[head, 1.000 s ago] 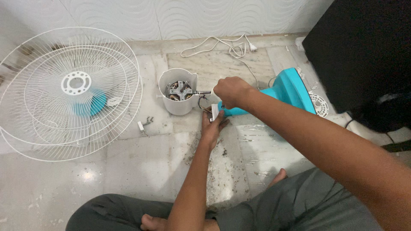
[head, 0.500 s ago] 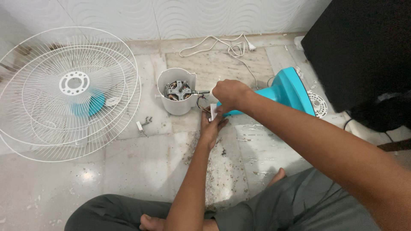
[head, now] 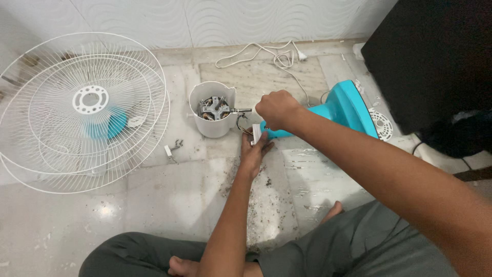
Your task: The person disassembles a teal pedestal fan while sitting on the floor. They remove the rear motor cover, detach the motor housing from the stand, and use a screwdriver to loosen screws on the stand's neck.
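I sit cross-legged on the marble floor (head: 169,205) with a dismantled fan in front of me. My right hand (head: 277,109) is curled into a closed fist just above the narrow end of the turquoise fan stand (head: 342,109); what it grips is hidden inside the fist, so I cannot tell what it holds. My left hand (head: 253,151) lies below it, fingers loosely bent around a small white block (head: 255,134) at the tip of the stand, where thin wires (head: 241,124) run off. The white motor housing (head: 212,110) stands upright just left of my right hand, its open top showing the windings, and its metal shaft (head: 244,110) points sideways straight toward my right knuckles, almost touching. The stand's long axis runs from that joint up and to the right. The wire fan guards (head: 82,110) lie well apart on the left, a few loose screws (head: 177,145) between them and the housing, the power cord (head: 266,56) near the wall.
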